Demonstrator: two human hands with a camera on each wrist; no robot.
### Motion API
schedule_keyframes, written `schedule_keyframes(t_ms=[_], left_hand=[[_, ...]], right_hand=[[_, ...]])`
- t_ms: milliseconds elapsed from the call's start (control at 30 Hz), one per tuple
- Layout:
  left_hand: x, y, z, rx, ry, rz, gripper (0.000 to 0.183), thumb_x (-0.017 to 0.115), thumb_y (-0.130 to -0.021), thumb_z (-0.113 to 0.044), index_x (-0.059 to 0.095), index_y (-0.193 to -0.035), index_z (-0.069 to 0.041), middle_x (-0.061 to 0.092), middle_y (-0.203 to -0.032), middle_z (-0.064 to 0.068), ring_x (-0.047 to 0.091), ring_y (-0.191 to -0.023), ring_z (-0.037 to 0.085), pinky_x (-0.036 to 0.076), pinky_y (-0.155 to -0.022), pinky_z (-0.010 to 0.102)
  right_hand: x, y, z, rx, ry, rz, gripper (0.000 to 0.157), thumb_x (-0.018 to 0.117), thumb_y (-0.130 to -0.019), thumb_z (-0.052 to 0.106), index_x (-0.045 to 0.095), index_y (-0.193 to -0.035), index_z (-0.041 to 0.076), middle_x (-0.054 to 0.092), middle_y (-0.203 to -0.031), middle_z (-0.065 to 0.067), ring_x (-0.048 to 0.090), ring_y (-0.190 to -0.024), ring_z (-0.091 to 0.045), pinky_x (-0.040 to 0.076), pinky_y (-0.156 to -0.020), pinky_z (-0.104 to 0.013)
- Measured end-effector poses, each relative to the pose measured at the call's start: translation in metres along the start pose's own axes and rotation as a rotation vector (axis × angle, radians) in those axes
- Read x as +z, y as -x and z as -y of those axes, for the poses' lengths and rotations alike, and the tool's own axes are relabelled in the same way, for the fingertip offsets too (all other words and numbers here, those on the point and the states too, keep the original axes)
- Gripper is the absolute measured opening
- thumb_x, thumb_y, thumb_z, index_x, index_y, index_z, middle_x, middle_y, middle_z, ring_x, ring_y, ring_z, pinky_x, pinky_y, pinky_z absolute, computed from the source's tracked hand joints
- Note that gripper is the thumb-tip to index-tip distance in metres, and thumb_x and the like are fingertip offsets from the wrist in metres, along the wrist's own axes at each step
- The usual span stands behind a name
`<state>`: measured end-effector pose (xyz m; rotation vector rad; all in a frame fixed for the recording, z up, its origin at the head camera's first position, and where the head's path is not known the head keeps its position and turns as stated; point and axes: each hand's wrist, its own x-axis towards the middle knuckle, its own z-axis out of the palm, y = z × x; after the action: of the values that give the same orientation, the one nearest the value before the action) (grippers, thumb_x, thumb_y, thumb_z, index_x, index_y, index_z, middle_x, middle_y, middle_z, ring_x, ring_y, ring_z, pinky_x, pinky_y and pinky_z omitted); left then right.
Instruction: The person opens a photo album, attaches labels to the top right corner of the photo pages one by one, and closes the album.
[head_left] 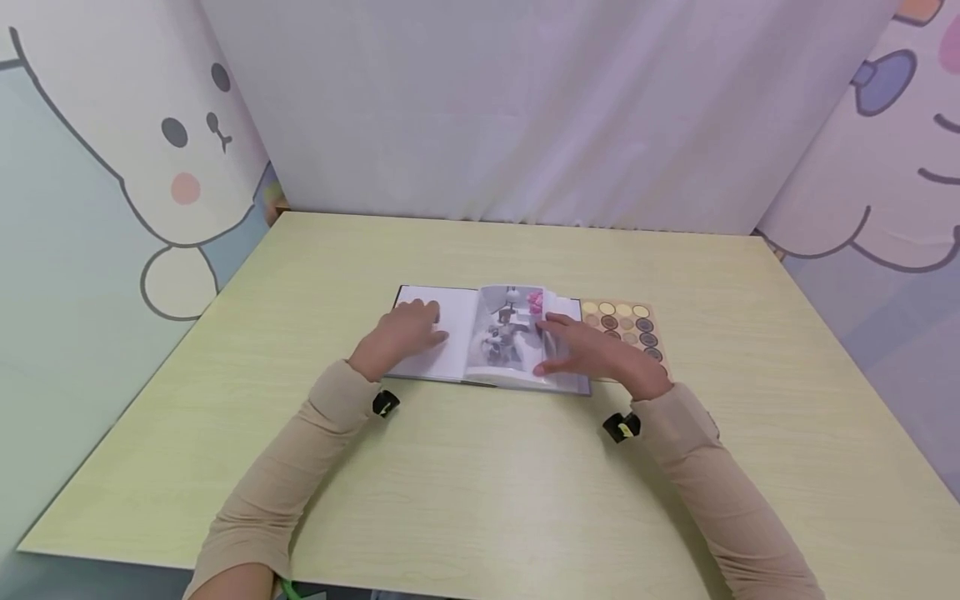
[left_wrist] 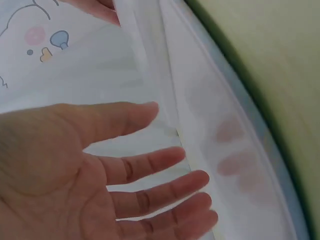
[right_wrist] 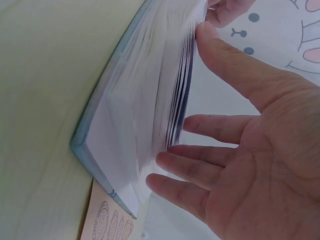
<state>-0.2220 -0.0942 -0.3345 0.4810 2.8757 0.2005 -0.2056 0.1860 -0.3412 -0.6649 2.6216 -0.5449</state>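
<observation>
White-paged book [head_left: 504, 337] open before me: left hand [head_left: 401, 332] loose-fingered, right hand [head_left: 588, 346] relaxed against the page edges [right_wrist: 181, 95]; leafing, I'd say; next wants one leaf pinched.

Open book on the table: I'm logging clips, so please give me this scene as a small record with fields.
Book: lying open on the table
Left page: plain white
Picture: mostly grey, pink patch at upper right
Left hand: over the left page
Right hand: at the right-side page edges, fingers apart
Beside book: tan sheet with rows of circles, partly hidden
</observation>
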Motion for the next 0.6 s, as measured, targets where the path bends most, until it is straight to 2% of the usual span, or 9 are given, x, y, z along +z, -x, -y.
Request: schedule_keyframes(t_ms=[133,267,433,600], left_hand=[[0.005,0.000,-0.015,0.142,0.090,-0.003,0.040,0.055,-0.094,-0.028,0.050,-0.122,-0.001,0.055,-0.113,0.019,0.056,-0.100,0.032,0.045,-0.089,0.043],[0.011,-0.001,-0.026,0.215,0.159,0.022,0.046,0.057,-0.093,-0.029,0.046,-0.130,-0.004,0.050,-0.121,0.019,0.053,-0.105,0.031,0.043,-0.094,0.043],[0.018,-0.003,-0.034,0.231,0.164,0.034,0.053,0.059,-0.091,-0.035,0.045,-0.134,-0.008,0.048,-0.124,0.018,0.051,-0.106,0.028,0.043,-0.094,0.043],[0.021,-0.003,-0.037,0.227,0.109,0.046,0.060,0.058,-0.090,-0.043,0.040,-0.139,-0.014,0.051,-0.116,0.017,0.050,-0.098,0.026,0.046,-0.085,0.042]], right_hand=[[0.000,0.000,0.000,-0.005,0.003,0.000,0.087,0.067,-0.083,0.041,0.022,-0.147,0.004,0.013,-0.153,-0.023,0.024,-0.136,-0.044,0.024,-0.109,-0.053],[-0.001,0.000,0.000,-0.012,0.012,-0.008,0.087,0.067,-0.082,0.041,0.023,-0.147,0.003,0.014,-0.152,-0.023,0.026,-0.135,-0.044,0.024,-0.109,-0.052],[-0.001,-0.001,-0.002,-0.033,0.022,-0.021,0.086,0.068,-0.082,0.040,0.025,-0.146,0.002,0.017,-0.152,-0.024,0.027,-0.134,-0.044,0.025,-0.108,-0.052],[-0.006,0.000,-0.008,-0.051,0.005,-0.057,0.081,0.068,-0.083,0.037,0.029,-0.145,0.002,0.027,-0.149,-0.021,0.026,-0.136,-0.040,0.024,-0.110,-0.051]])
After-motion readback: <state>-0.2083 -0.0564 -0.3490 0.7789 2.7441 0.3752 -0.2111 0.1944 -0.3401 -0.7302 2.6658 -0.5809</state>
